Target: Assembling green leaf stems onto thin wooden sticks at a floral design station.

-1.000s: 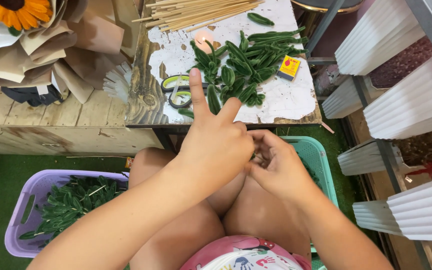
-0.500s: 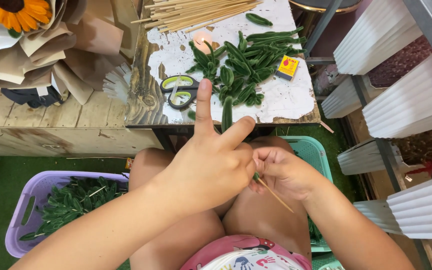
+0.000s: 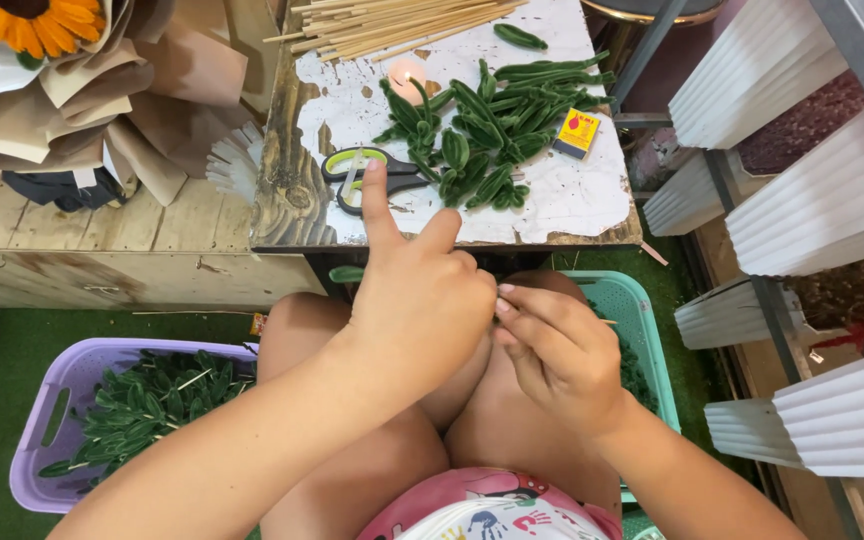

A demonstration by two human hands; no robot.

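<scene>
Head view: left hand [image 3: 422, 300] and right hand [image 3: 552, 350] meet above the knees, just below the desk [image 3: 297, 200] edge. Left index finger points straight up, thumb angled out, other fingers curled; whatever they hold is hidden behind the hand. Right fingers pressed together at the tips, touching the left hand; a thin stick end [image 3: 607, 321] shows just beside them. On the desk: green felt leaves [image 3: 482, 135], green-handled scissors [image 3: 372, 175], wooden sticks [image 3: 402, 20], small yellow box [image 3: 578, 132]. Purple basket [image 3: 62, 400] of leaves at left, teal basket [image 3: 642, 320] at right.
</scene>
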